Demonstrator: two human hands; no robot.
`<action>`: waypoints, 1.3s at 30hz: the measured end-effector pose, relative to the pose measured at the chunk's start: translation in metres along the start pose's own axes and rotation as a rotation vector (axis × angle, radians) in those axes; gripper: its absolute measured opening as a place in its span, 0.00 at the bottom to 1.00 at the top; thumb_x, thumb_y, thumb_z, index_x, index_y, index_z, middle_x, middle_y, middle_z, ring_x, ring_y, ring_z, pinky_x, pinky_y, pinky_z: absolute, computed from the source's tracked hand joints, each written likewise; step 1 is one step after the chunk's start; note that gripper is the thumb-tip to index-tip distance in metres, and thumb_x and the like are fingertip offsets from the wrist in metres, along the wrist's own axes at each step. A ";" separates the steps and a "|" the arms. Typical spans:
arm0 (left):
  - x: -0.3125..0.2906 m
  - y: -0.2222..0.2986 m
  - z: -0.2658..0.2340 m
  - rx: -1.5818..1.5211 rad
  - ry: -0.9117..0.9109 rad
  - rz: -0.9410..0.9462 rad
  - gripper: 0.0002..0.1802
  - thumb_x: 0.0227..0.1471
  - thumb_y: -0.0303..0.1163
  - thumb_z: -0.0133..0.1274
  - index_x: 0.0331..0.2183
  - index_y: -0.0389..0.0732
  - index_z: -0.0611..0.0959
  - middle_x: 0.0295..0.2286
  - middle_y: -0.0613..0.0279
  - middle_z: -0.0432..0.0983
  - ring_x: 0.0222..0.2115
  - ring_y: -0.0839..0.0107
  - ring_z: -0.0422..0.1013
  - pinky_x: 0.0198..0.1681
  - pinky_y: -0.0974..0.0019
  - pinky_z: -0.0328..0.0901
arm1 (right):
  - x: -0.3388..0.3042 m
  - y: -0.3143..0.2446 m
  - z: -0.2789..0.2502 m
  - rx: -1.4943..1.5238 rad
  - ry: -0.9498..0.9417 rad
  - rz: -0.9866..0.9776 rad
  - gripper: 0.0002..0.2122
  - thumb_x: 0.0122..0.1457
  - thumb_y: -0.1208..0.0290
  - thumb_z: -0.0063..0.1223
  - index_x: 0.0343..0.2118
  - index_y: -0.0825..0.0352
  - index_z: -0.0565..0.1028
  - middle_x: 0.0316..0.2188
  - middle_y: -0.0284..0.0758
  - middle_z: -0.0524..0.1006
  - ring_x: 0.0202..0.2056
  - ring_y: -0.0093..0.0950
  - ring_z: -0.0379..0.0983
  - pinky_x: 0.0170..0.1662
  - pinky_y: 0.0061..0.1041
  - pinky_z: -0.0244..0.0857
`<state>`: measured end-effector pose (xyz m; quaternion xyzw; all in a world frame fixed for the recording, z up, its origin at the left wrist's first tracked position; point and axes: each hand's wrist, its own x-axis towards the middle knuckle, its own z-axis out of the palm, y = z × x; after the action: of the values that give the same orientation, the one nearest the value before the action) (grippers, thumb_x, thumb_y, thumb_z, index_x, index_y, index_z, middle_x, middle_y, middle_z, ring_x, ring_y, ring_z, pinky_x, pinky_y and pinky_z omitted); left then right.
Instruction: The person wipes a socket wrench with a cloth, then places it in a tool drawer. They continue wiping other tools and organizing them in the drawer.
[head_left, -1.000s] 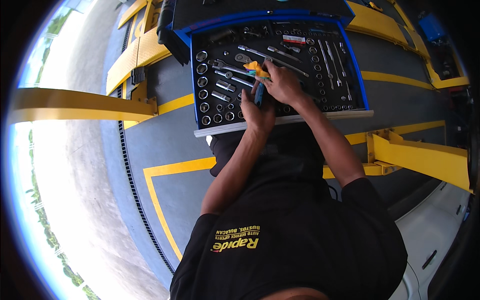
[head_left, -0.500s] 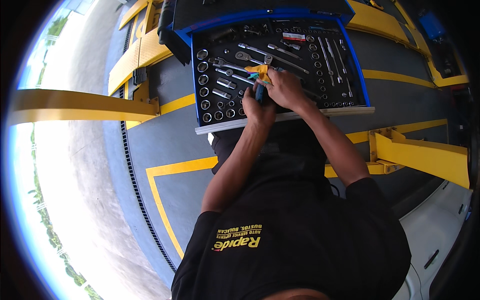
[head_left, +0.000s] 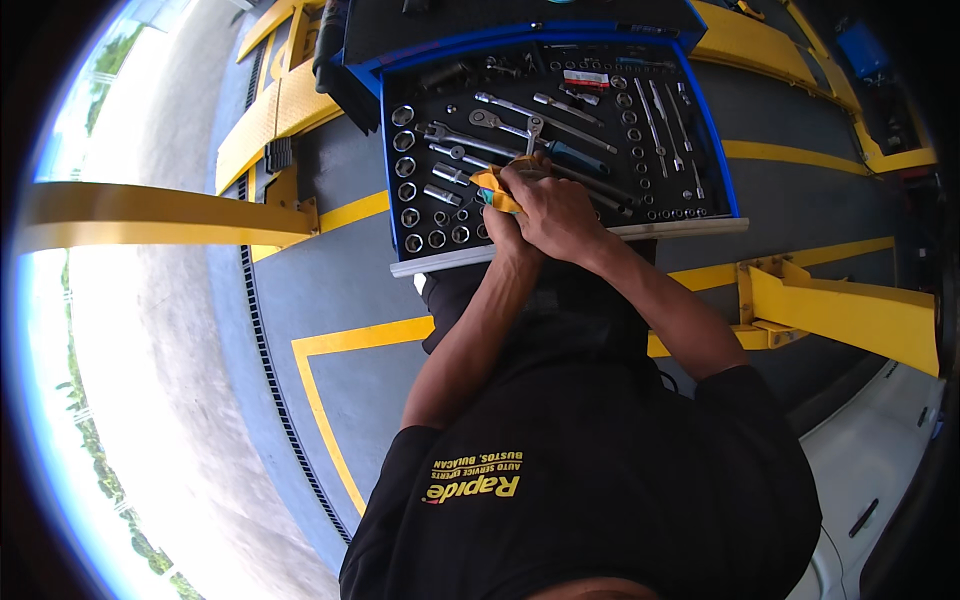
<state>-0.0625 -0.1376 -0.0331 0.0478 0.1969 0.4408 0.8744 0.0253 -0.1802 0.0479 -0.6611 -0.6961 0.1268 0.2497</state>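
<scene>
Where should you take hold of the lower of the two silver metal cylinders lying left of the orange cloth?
I'd close the grip across the middle of the lower silver metal cylinder, probably coming from above and slightly left. It lies on its side, slanting down rightward, its upper surface exposed; the orange cloth and left hand crowd the right.

At six o'clock, yellow printed lettering [head_left: 475,478] stood upside down in three lines on the black cloth shirt [head_left: 600,470]. Near one o'clock, a small red-and-white rectangular label [head_left: 586,78] in the blue-sided, silver-fronted drawer [head_left: 680,229] was too small to read.
</scene>
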 end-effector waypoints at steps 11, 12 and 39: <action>-0.009 0.010 0.018 0.658 0.074 0.115 0.23 0.75 0.37 0.46 0.63 0.37 0.76 0.48 0.57 0.80 0.49 0.65 0.78 0.51 0.63 0.73 | 0.023 0.063 -0.016 0.791 0.188 0.258 0.21 0.71 0.55 0.60 0.54 0.69 0.82 0.38 0.39 0.87 0.42 0.27 0.83 0.49 0.31 0.73; -0.014 0.011 0.027 0.701 0.119 0.089 0.23 0.75 0.37 0.47 0.64 0.37 0.76 0.47 0.58 0.80 0.48 0.70 0.78 0.48 0.65 0.74 | 0.012 0.062 -0.027 0.806 0.086 0.251 0.20 0.73 0.54 0.59 0.49 0.70 0.83 0.38 0.36 0.86 0.44 0.24 0.81 0.48 0.30 0.73; 0.001 0.093 0.022 0.342 -0.133 0.170 0.23 0.76 0.40 0.49 0.65 0.44 0.70 0.47 0.56 0.79 0.44 0.68 0.78 0.50 0.59 0.77 | 0.076 0.004 -0.055 -0.206 0.509 -0.180 0.18 0.73 0.55 0.53 0.56 0.61 0.81 0.63 0.42 0.69 0.63 0.43 0.64 0.64 0.50 0.55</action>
<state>-0.1233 -0.0779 0.0107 0.2410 0.2057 0.4689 0.8245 0.0563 -0.1135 0.1058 -0.6292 -0.6760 -0.1371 0.3582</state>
